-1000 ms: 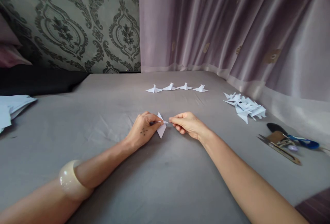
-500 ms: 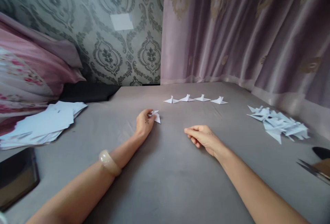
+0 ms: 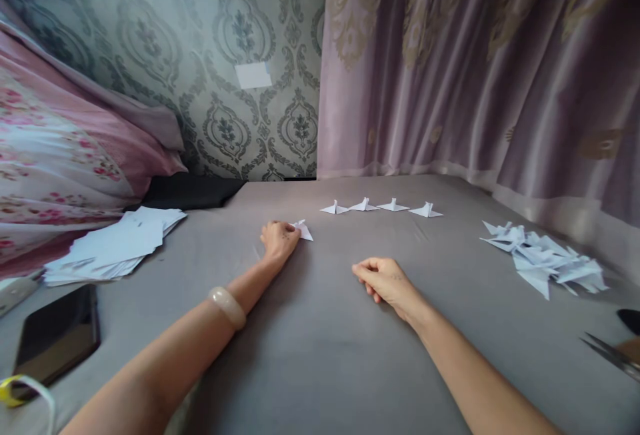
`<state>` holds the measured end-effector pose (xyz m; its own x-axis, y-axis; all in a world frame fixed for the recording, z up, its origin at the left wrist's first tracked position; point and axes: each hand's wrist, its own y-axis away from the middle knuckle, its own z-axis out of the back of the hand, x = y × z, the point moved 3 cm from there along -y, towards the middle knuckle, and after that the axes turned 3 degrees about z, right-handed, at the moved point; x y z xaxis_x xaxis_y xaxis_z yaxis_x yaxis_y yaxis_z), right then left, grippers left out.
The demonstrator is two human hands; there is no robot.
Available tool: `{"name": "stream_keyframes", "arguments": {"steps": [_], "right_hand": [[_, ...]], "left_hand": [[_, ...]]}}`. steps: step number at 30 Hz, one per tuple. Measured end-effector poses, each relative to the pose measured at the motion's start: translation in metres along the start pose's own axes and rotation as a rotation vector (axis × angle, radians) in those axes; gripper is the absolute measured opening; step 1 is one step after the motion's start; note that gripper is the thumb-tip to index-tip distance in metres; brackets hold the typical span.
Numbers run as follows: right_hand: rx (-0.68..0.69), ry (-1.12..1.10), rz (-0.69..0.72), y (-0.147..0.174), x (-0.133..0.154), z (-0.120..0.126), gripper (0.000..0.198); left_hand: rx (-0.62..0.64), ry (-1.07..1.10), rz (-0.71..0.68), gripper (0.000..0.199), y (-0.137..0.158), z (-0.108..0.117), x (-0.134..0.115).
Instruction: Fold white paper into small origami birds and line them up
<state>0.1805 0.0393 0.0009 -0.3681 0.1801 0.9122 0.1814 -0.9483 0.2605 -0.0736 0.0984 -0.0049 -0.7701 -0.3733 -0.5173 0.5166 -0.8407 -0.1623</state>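
Note:
My left hand [image 3: 281,240], with a pale bangle on its wrist, rests on the grey surface. Its fingers are closed on one side of a folded white paper crane [image 3: 304,231], and they hide part of it. My right hand [image 3: 383,278] hovers to the right and nearer me, thumb and fingers pinched together with nothing visible in them. Beyond both hands stands a row of several similar paper cranes [image 3: 364,205], wings spread.
At the right lies a heap of folded white paper [image 3: 545,258], with scissors [image 3: 607,351] nearer me. On the left are a stack of white paper sheets [image 3: 120,241], a black phone [image 3: 60,331] and a white cable [image 3: 43,391]. A curtain [image 3: 400,88] hangs behind.
The whole view has shifted, showing more at the left and top. My left hand stays at the crane, its fingers drawn in closer. My right hand keeps its pinch, barely moved.

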Motion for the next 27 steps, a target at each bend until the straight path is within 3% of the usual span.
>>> {"name": "stream_keyframes", "arguments": {"steps": [4, 11, 27], "right_hand": [[-0.009, 0.012, 0.007, -0.004, -0.005, -0.001, 0.015], [-0.027, 0.046, 0.005, -0.007, -0.009, -0.003, 0.016], [-0.036, 0.057, 0.003, -0.005, -0.005, -0.002, 0.015]], "left_hand": [[-0.073, -0.011, 0.073, 0.027, -0.024, -0.003, -0.017], [-0.087, -0.03, 0.14, 0.026, -0.052, -0.026, -0.04], [-0.125, -0.107, 0.063, 0.033, -0.051, -0.041, -0.051]]}}
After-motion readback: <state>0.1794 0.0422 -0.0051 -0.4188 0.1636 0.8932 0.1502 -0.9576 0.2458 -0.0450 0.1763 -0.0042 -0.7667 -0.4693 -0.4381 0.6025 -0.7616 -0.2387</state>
